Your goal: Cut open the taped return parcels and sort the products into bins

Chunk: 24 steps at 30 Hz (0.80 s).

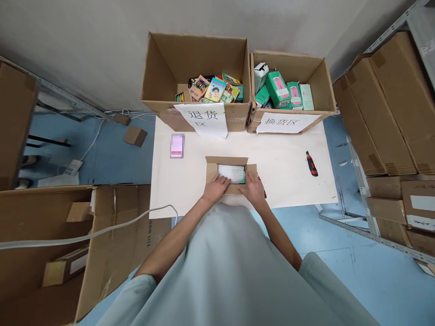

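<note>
A small cardboard box lies on the white table with its flaps folded outward. Inside it sits a white and green package that fills most of the opening. My left hand grips the box's near left corner, its fingertips at the package's edge. On the right side, my right hand holds the flap and wall of the same box. A red and black object is partly hidden beside my right hand; its kind cannot be made out.
Behind stand a large carton of colourful small boxes and another carton of green boxes, both with paper signs. A red and black utility knife lies right, a pink blurred item left. An open carton stands at lower left.
</note>
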### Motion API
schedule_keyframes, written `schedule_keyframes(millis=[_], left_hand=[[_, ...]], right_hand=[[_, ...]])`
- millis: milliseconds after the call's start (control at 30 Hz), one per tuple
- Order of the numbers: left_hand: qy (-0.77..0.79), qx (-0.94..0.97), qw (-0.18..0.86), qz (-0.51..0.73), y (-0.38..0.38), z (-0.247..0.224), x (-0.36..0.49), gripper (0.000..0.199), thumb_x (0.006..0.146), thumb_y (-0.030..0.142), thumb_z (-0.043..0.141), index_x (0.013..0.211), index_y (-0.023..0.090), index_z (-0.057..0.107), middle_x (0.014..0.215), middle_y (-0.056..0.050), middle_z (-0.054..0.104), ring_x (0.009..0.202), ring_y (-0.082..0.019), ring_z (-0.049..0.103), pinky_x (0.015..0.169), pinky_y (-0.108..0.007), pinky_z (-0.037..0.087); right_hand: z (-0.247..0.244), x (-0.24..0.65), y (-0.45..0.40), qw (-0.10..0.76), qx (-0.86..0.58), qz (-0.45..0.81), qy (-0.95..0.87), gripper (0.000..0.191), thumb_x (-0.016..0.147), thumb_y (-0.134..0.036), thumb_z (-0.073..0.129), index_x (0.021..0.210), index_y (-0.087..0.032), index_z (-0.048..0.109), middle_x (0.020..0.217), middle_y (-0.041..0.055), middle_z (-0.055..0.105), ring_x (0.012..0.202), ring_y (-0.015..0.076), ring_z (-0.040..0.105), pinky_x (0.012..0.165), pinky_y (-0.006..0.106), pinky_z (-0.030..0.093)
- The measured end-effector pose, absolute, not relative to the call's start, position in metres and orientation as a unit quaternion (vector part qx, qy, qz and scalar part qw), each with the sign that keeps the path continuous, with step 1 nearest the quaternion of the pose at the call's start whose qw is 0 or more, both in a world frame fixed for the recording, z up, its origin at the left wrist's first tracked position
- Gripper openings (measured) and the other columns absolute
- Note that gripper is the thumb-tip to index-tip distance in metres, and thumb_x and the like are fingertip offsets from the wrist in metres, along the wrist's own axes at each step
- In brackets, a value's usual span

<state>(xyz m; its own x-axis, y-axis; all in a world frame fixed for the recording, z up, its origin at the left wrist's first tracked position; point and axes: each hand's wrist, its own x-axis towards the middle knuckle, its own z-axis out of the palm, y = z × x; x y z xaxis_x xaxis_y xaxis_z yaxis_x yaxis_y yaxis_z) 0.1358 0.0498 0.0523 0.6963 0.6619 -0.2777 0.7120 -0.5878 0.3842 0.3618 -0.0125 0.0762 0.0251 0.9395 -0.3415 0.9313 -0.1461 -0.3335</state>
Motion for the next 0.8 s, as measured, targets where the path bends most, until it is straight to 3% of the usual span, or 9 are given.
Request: schedule_keyframes(millis=[100,200,333,467,533,667,800], left_hand=[[0.385,0.885,0.251,-0.074,0.061,0.051,0.145,0.049,0.100,0.007,0.049,0.140,0.013,0.075,0.120,-0.019,0.077,0.122,-0.033,0.074,0.143,-0.058,0.019],[0.382,0.890,0.243,-0.050,0.072,0.058,0.129,0.043,0.099,0.015,0.056,0.136,0.015,0.078,0.115,-0.019,0.074,0.126,-0.038,0.068,0.142,-0.061,0.020],[0.417,0.883,0.216,-0.014,0.083,0.069,0.088,0.044,0.101,0.031,0.064,0.140,0.016,0.075,0.119,-0.018,0.070,0.131,-0.040,0.061,0.140,-0.064,0.026],[0.465,0.846,0.257,0.023,0.081,0.064,0.067,0.048,0.102,0.045,0.067,0.142,0.018,0.071,0.127,-0.017,0.069,0.133,-0.040,0.058,0.126,-0.060,0.048],[0.502,0.822,0.265,0.046,0.076,0.057,0.070,0.051,0.101,0.047,0.070,0.143,0.017,0.070,0.130,-0.017,0.069,0.136,-0.040,0.055,0.123,-0.056,0.050],[0.579,0.776,0.242,0.061,0.071,0.048,0.093,0.057,0.100,0.044,0.073,0.148,0.015,0.064,0.137,-0.019,0.067,0.139,-0.041,0.055,0.125,-0.056,0.048],[0.519,0.823,0.231,0.011,0.078,0.046,0.129,0.053,0.102,0.025,0.065,0.154,0.014,0.060,0.157,-0.021,0.060,0.146,-0.039,0.057,0.126,-0.052,0.048]], right_hand=[[0.071,0.357,-0.016,0.000,-0.716,0.253,-0.651,0.078,0.102,-0.039,0.074,0.171,-0.014,0.047,0.184,0.0190,0.036,0.151,0.0425,0.056,0.120,0.058,0.051],[0.069,0.355,-0.018,0.004,-0.722,0.258,-0.642,0.082,0.101,-0.039,0.077,0.173,-0.015,0.044,0.184,0.0177,0.036,0.150,0.0429,0.055,0.120,0.058,0.050],[0.066,0.360,-0.015,0.022,-0.726,0.269,-0.632,0.082,0.100,-0.038,0.079,0.172,-0.019,0.046,0.185,0.0140,0.037,0.152,0.0410,0.054,0.125,0.057,0.046],[0.059,0.373,-0.014,0.051,-0.707,0.301,-0.638,0.088,0.098,-0.038,0.079,0.176,-0.019,0.041,0.186,0.0127,0.034,0.161,0.0384,0.047,0.130,0.056,0.042],[0.054,0.379,-0.016,0.076,-0.694,0.314,-0.643,0.092,0.098,-0.038,0.078,0.178,-0.021,0.037,0.186,0.0121,0.035,0.165,0.0363,0.043,0.133,0.056,0.040],[0.044,0.385,-0.019,0.101,-0.690,0.322,-0.640,0.097,0.098,-0.040,0.078,0.181,-0.022,0.032,0.186,0.0117,0.034,0.168,0.0349,0.040,0.133,0.055,0.040],[0.039,0.384,-0.020,0.098,-0.693,0.317,-0.640,0.097,0.098,-0.041,0.078,0.181,-0.021,0.031,0.186,0.0128,0.034,0.169,0.0335,0.038,0.134,0.053,0.039]])
